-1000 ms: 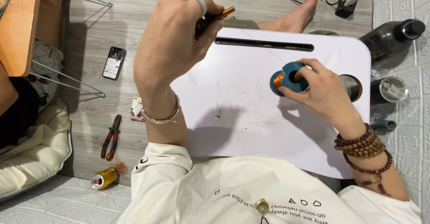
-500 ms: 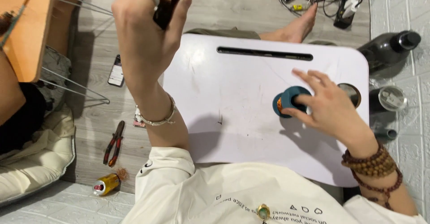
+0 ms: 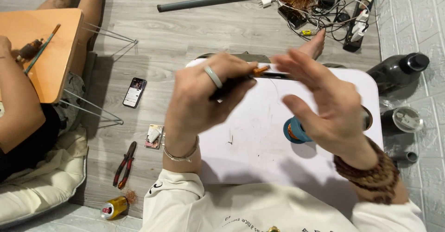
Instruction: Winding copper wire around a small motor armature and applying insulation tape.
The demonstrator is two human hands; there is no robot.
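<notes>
- A person sits at a white lap tabletop (image 3: 259,134) on a grey wood floor (image 3: 185,32), seen from above.
- The left hand (image 3: 204,100) is raised over the tabletop's far left part, fingers clamped around a dark tool with an orange tip (image 3: 257,70); a ring sits on one finger and a silver bracelet on the wrist.
- The right hand (image 3: 324,107) hovers over the tabletop's right half, fingers spread apart and holding nothing, its fingertips just beside the tool's orange tip. Brown bead bracelets wrap the wrist.
- A blue spool with copper-coloured wire (image 3: 293,131) stands on the tabletop near its right edge, partly hidden under the right hand.
- On the floor off the left edge lie a phone (image 3: 134,92), red-handled pliers (image 3: 124,165) and a small yellow can (image 3: 113,207).
- A dark bottle (image 3: 398,69) lies off the right edge.
- Another person's arm (image 3: 18,111) rests by an orange table (image 3: 51,51) at far left.
</notes>
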